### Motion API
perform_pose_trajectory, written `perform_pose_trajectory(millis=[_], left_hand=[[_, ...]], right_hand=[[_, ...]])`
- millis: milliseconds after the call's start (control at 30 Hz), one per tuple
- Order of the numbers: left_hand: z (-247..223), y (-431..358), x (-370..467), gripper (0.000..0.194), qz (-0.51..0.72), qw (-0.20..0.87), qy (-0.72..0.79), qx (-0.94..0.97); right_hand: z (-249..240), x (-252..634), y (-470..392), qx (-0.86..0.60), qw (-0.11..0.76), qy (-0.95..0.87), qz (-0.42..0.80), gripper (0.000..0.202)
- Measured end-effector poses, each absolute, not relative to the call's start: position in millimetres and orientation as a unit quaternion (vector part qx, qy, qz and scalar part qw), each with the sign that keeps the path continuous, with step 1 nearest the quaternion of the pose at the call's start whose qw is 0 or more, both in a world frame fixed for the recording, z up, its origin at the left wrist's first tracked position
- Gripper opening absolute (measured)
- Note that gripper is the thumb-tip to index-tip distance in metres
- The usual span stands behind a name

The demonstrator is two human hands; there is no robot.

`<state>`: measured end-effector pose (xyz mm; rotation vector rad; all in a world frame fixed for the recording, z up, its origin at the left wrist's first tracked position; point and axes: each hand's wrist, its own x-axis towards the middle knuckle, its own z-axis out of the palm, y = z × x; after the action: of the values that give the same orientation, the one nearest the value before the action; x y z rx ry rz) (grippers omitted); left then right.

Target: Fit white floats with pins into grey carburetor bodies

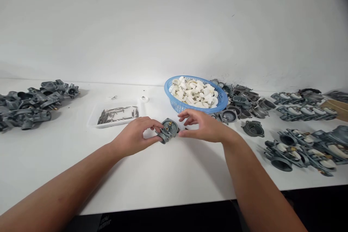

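A grey metal carburetor body with brass fittings inside its round opening is in the middle of the white table. My left hand grips its left side between thumb and fingers. Just right of the body, my right hand is held with thumb and fingers apart and nothing visible between them. Behind the hands stands a blue basket full of white plastic pieces. A white tray with thin metal pins lies beyond my left hand.
Metal bodies are piled at the far left. Grey metal bowls lie right of the basket, one bowl apart from them. Assembled parts with white pieces fill the right side. A white piece lies behind the tray.
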<state>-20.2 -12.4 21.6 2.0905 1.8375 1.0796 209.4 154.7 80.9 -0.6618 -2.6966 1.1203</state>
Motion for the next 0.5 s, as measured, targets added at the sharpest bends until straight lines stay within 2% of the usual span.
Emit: perform_pose_trajectory(millis=[100,167,233,333,433,500], left_hand=[[23,-12,-19,0.017,0.36,0.055,0.607,0.706],[23,-11,-18,0.016,0.362,0.041,0.601,0.712],[22,-11,-17,0.016,0.364,0.036,0.597,0.713],[21,-13,-14,0.029,0.367,0.056,0.603,0.706],[21,-14,-13,0.048,0.37,0.083,0.602,0.702],[21,-15,-12,0.049,0.374,0.087,0.592,0.709]], right_hand=[[93,218,173,-0.252,0.217,-0.873,0.357,0.041],[93,217,186,-0.302,0.351,-0.853,0.241,0.041],[89,211,198,-0.325,0.398,-0.85,0.118,0.034],[81,200,207,-0.324,0.311,-0.891,0.069,0.04],[78,193,208,-0.355,0.232,-0.901,0.09,0.05],[82,190,207,-0.369,0.187,-0.904,0.111,0.056]])
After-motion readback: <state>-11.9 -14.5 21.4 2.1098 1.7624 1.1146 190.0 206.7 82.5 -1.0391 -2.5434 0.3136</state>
